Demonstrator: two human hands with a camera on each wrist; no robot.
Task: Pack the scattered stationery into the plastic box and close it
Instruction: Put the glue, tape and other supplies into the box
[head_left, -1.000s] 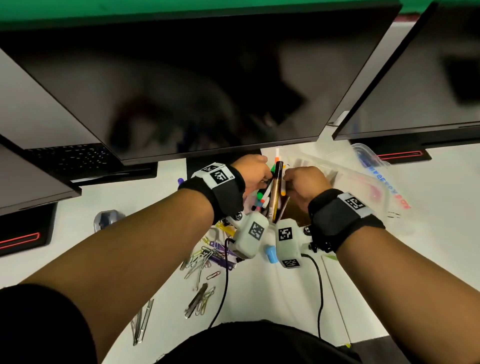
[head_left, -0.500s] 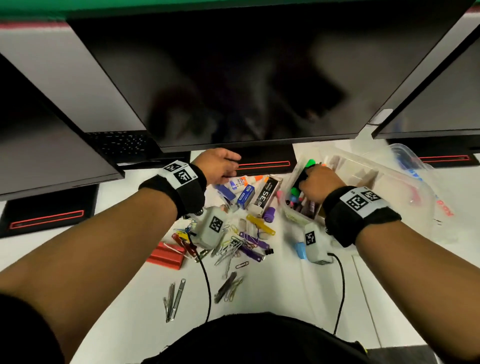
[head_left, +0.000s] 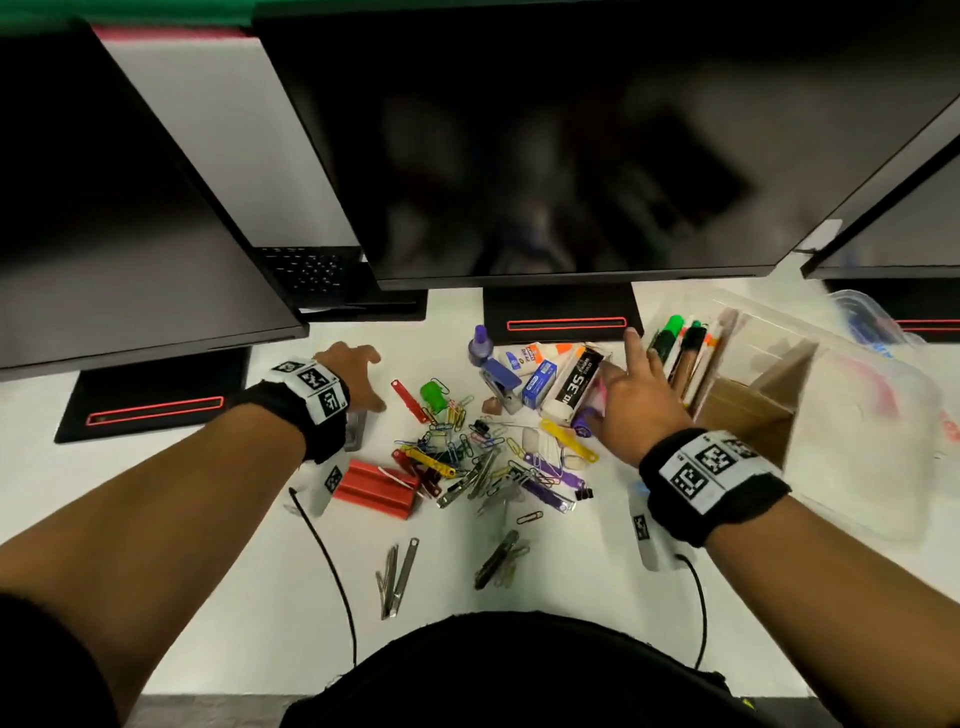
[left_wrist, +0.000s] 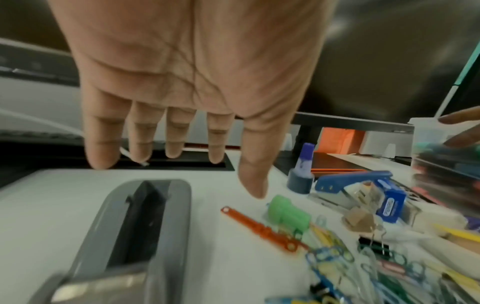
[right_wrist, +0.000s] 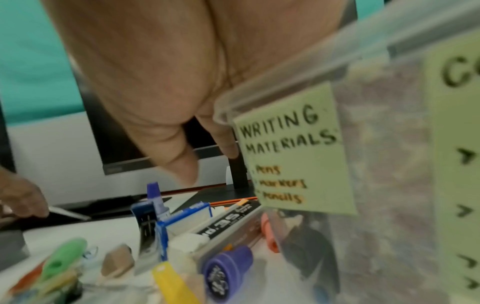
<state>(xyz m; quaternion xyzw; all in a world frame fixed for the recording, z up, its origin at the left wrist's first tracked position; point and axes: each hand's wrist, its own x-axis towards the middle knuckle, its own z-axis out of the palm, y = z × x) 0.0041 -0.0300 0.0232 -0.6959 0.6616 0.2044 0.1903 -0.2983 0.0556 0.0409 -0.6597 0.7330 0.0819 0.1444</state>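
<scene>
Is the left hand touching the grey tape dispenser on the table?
Apart. In the left wrist view the left hand hovers with straight fingers above the tape dispenser, white table showing between them.

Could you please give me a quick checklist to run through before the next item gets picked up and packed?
1. Left hand free: ok, open, holding nothing.
2. Right hand free: ok, open, over the staple box.
3. Plastic box open: ok, no lid on it.
4. Markers in the writing compartment: ok.
5. Paper clips packed: not ok, on the desk.
6. Room in the other compartments: cannot tell.
</scene>
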